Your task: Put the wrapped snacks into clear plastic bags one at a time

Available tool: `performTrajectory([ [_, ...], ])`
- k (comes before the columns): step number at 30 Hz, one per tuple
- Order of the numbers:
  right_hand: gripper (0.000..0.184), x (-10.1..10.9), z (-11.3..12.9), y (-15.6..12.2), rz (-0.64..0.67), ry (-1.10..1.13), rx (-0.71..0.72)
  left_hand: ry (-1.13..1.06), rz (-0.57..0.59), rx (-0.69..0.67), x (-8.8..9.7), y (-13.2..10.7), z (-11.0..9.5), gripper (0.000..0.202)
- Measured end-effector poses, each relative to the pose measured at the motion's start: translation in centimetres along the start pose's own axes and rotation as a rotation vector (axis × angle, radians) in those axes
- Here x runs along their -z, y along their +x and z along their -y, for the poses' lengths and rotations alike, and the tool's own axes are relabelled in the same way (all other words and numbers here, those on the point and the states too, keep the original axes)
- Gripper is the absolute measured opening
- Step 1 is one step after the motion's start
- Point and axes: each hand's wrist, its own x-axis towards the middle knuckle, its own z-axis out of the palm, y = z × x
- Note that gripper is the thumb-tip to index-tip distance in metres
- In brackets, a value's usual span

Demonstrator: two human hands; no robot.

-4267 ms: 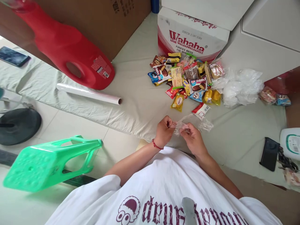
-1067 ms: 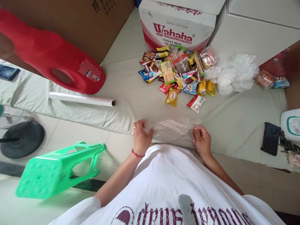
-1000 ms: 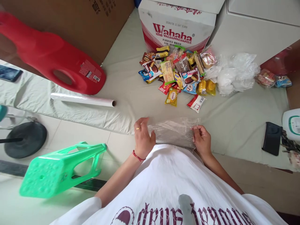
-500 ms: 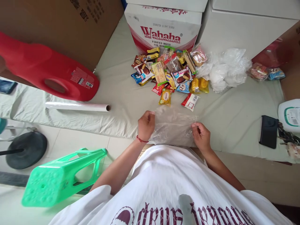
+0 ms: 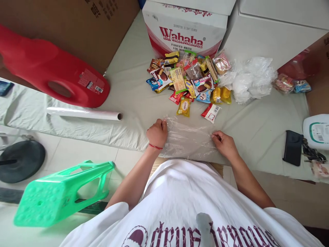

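Observation:
Between my two hands a sheet of clear plastic film is stretched over the near edge of the cloth-covered table. My left hand, with a red string at the wrist, is closed on the film's left side. At the right side, my right hand pinches the other edge between thumb and fingers. Just beyond the film lies a heap of wrapped snacks. A yellow-wrapped snack and a red and white packet are nearest to it.
Crumpled clear plastic bundles lie right of the snacks. On the left are a white roll and a big red jug. A Wahaha carton stands behind. A black phone-like case lies right. A green stool is below left.
My hands have drawn slightly apart, my left hand shifting left. The film between them looks flatter and more taut. The whole view has shifted a little.

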Motion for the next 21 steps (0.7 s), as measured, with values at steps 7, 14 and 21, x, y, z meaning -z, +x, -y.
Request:
performTrajectory([
  [7, 0.068, 1.4, 4.7, 1.7, -0.134, -0.090, 0.573, 0.011, 0.079, -0.090, 0.0, -0.3, 0.1, 0.040],
  [14, 0.032, -1.0, 4.8, 9.2, -0.147, 0.362, 0.245, -0.096, 0.058, -0.049, 0.5, 1.0, 0.5, 0.040],
  [21, 0.027, -1.0, 5.5, 12.9, -0.298, -0.063, 0.220, -0.256, -0.341, -0.273, -1.7, -0.1, 2.4, 0.038],
])
